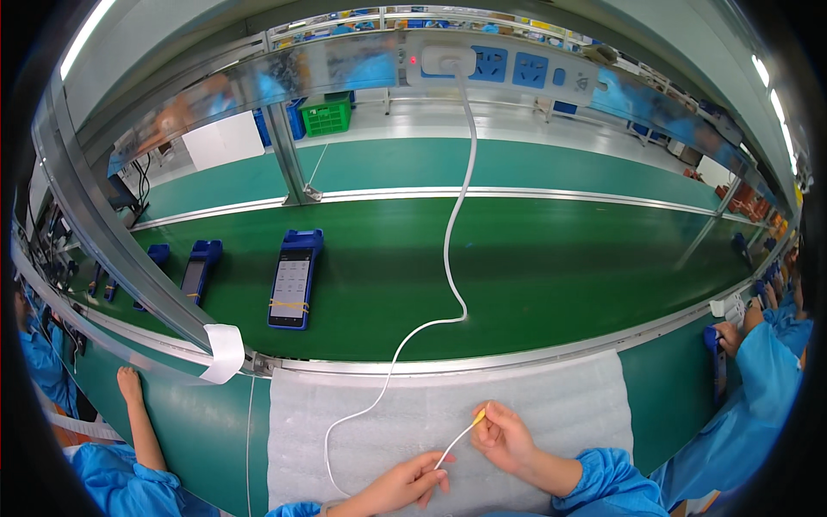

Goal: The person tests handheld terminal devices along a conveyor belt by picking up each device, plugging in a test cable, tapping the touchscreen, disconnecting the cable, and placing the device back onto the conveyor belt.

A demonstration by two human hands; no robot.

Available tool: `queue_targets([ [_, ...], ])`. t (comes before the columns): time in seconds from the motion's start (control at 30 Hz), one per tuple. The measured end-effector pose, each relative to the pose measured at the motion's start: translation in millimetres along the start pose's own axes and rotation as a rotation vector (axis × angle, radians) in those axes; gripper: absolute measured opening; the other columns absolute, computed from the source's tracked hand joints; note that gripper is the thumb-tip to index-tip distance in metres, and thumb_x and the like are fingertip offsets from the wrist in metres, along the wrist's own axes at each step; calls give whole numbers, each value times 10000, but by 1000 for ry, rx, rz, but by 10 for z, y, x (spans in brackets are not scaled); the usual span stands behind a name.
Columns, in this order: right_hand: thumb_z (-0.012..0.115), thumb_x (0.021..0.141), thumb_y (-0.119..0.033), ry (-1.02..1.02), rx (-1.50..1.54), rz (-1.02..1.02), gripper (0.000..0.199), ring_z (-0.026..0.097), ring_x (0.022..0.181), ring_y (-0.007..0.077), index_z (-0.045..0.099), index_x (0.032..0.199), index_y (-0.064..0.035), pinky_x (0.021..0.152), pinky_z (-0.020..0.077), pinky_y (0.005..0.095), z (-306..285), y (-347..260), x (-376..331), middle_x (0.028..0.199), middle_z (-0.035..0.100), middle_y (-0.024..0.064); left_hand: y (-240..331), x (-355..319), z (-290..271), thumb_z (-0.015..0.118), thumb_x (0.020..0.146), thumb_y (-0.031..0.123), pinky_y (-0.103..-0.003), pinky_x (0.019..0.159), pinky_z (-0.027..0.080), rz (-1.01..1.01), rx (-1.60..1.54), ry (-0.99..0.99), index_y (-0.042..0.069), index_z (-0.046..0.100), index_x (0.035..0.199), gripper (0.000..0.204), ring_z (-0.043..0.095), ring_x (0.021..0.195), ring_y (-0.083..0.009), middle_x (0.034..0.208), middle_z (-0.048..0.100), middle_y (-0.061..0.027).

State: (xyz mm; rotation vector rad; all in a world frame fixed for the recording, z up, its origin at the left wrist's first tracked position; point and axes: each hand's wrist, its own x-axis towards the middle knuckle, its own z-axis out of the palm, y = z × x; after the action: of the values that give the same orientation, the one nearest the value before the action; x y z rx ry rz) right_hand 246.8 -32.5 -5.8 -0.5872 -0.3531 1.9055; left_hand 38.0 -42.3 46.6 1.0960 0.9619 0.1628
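My left hand (398, 484) is closed lightly on a thin white charging cable (448, 250), near the bottom of the picture. A short stretch of the cable slants up from it to my right hand (510, 441), which pinches the yellow end piece (479, 417) between thumb and fingertips. The tip itself is hidden by the fingers. Both hands are above a white foam sheet (586, 405). From a white charger (448, 60) in the power strip (564, 76), the cable hangs down, crosses the belt and loops round on the sheet's left part.
Beyond the sheet runs a green conveyor belt (551, 276) carrying blue handheld terminals (293, 280) at the left. A metal post (116, 215) slants up on the left, with a white paper strip (226, 353). A co-worker's hand (129, 384) rests at left; another's (730, 338) grips a device at right.
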Motion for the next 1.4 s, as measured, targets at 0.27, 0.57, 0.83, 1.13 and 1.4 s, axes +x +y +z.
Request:
queue_targets([
  [0.27, 417, 905, -202, 114, 105, 15, 213, 498, 619, 172, 514, 995, -36, 590, 393, 271, 56, -22, 41, 751, 587, 113, -189, 108, -155, 376, 928, 135, -156, 501, 322, 217, -230, -154, 32, 384, 1251, 339, 387, 548, -32, 801, 555, -2],
  [0.57, 437, 883, -173, -93, 277, 182, 189, 511, 715, 186, 543, 947, -30, 668, 415, 289, -71, 0, 78, 883, 578, 141, -158, 61, -136, 472, 766, -41, -242, 724, 364, 780, 478, 612, 61, 534, 1109, 364, 457, 777, -180, 918, 556, -80],
  [0.83, 461, 897, -122, -353, -545, 269, 210, 545, 853, 133, 550, 1051, -12, 783, 449, 275, 28, 41, 27, 994, 584, 89, 81, -4, -27, 537, 719, -39, -275, 769, 389, 792, 936, 1035, 17, 593, 935, 230, 499, 895, -201, 880, 576, -77],
  [1.13, 454, 905, -134, -518, -695, 248, 357, 556, 899, 134, 427, 1240, -13, 811, 454, 265, 80, 60, 4, 1000, 580, 83, -200, 66, 12, 583, 735, 70, -396, 814, 405, 836, 707, 602, 19, 501, 1099, 377, 514, 919, -333, 992, 543, -176],
  [1.4, 448, 906, -135, -415, -577, 235, 286, 574, 830, 145, 468, 1161, -7, 733, 464, 274, 100, 43, -5, 889, 599, 88, -245, 87, 49, 588, 803, 110, -301, 611, 461, 701, 390, 560, 21, 554, 1006, 225, 581, 694, -217, 813, 598, -140],
])
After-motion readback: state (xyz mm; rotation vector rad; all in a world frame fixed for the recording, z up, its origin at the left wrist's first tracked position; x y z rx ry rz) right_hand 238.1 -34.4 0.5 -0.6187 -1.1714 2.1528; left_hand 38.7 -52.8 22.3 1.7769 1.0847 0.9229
